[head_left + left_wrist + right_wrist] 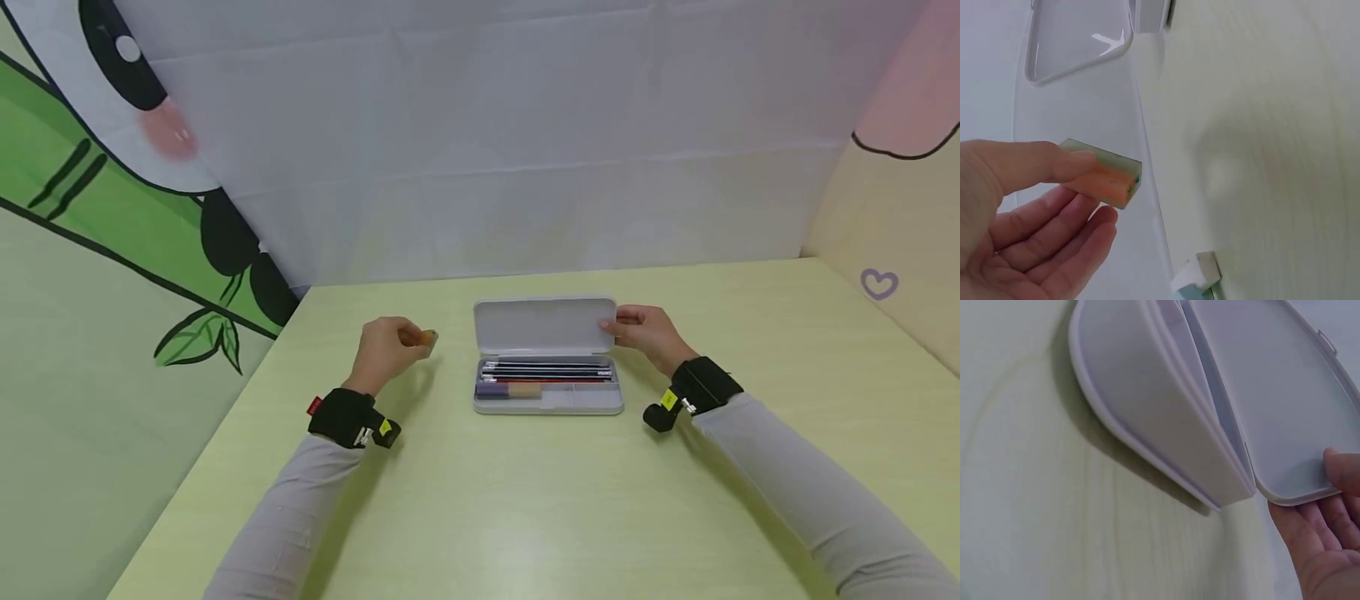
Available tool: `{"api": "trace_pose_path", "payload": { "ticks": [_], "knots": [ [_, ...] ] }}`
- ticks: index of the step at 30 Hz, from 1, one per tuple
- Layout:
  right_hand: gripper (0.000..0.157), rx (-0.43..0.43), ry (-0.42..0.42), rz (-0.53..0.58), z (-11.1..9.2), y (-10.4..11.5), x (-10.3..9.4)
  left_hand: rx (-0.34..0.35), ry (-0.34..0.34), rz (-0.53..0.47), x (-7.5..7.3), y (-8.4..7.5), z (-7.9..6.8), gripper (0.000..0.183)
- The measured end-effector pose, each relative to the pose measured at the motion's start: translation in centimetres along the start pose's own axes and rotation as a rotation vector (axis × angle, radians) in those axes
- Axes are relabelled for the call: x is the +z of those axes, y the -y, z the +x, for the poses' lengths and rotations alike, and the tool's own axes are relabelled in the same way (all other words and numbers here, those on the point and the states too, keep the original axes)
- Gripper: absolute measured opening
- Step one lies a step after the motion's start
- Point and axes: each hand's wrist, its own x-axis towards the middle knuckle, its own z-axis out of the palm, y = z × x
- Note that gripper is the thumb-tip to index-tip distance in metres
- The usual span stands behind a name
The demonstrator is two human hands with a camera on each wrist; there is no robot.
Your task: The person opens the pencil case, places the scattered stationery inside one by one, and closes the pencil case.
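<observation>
Nearest the camera, along the lower edge of the head view: pale grey sleeves (pixel 285 517) and, beyond them, black wrist straps (pixel 343 419), over a pale counter (pixel 525 508). From left to right: left hand (pixel 385 352), above the counter, pinching a small orange-and-green block (pixel 430 340), probably an eraser, between thumb and fingertips, with other fingers loosely bent beneath. Long axis of the held block slanting from upper left to lower right in the left wrist view, free end projecting past the grip. At the bottom of that view, a white-and-blue block (pixel 1197 278), too cropped to identify. To the right of the left hand, apart from it: open pencil case (pixel 555 411), long axis left to right, roughly parallel to the counter's rear edge. Inside, pencils (pixel 547 369) lengthwise at the rear; purple-and-tan block (pixel 508 390) at front left; front-right section (pixel 594 395) on the side farther from the left hand. At far right: right hand (pixel 647 335), nearer the case, gripping the right edge of the raised lid (pixel 536 325), thumb on the inner face, fingers behind.
</observation>
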Motion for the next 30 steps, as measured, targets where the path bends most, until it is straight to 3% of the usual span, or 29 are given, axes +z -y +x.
{"api": "trace_pose_path", "payload": {
  "ticks": [6, 15, 24, 30],
  "knots": [
    [0.050, 0.007, 0.027, 0.017, 0.7, 0.0, -0.5, 0.019, 0.035, -0.063, 0.9, -1.2, 0.4, 0.021],
    [0.049, -0.020, 0.046, 0.020, 2.0, 0.2, -1.9, 0.253, 0.122, -0.112, 2.5, -3.5, 1.6, 0.017],
    [0.050, -0.022, 0.099, 0.033, 5.6, 0.3, -4.0, 0.322, 0.143, -0.086, 4.0, -5.9, 3.4, 0.017],
    [0.050, -0.023, 0.136, 0.002, 8.2, 0.4, -5.3, 0.321, 0.156, -0.078, 5.1, -7.6, 4.8, 0.016]
  ]
}}
